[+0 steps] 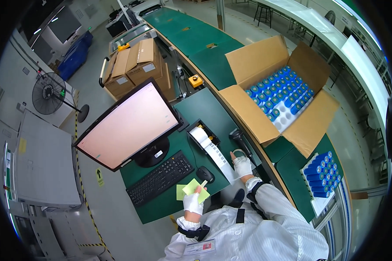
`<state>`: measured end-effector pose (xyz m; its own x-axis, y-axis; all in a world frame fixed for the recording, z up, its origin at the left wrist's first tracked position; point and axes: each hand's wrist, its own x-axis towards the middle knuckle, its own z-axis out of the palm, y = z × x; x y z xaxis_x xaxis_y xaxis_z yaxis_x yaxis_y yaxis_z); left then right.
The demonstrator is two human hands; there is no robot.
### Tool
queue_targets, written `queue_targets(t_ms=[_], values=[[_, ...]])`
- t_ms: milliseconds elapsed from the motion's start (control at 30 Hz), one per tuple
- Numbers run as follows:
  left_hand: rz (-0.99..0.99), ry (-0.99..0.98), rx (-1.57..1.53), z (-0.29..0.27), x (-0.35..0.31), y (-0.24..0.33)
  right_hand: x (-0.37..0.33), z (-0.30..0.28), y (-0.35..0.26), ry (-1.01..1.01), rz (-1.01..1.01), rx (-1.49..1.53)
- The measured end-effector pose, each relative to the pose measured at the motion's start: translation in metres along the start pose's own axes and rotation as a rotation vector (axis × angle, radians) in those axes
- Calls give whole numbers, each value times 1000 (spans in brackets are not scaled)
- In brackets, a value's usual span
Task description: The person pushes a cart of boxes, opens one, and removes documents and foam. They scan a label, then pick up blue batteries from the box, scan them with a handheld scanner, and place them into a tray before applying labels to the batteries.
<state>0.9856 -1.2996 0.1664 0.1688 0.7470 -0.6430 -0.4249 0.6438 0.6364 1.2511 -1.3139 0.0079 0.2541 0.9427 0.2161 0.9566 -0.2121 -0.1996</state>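
Note:
My left hand (192, 204), in a white fingerless glove, pinches a yellow-green paper slip (190, 187) at the desk's near edge. Another slip (180, 192) of the same colour lies beneath it, beside the keyboard. To the right, my right hand (243, 167) is likewise gloved, its fingers curled at a thin pale loop I cannot identify. Just beyond it lies a black handheld barcode scanner (238, 138). A long strip of white printed labels (219, 159) runs from a label roll (200, 135) in a black holder down to beside my right hand.
A black keyboard (160, 179), mouse (205, 174) and monitor (128, 126) occupy the desk. On the right, an open carton (235, 101) contains rows of blue cylinders (274, 93). More blue cylinders (321, 175) stand nearer me. Closed cartons (139, 61) sit behind the monitor, a floor fan (49, 92) farther left.

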Motion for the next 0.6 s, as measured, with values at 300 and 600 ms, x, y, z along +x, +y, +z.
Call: queue_targets(t_ms=[300,600], values=[[236,-445,653,26,30,-48,-61,-141,-66,-196,283,976],[-79,-726,435,145,26,-188,-175,-185,19,425,852,391]])
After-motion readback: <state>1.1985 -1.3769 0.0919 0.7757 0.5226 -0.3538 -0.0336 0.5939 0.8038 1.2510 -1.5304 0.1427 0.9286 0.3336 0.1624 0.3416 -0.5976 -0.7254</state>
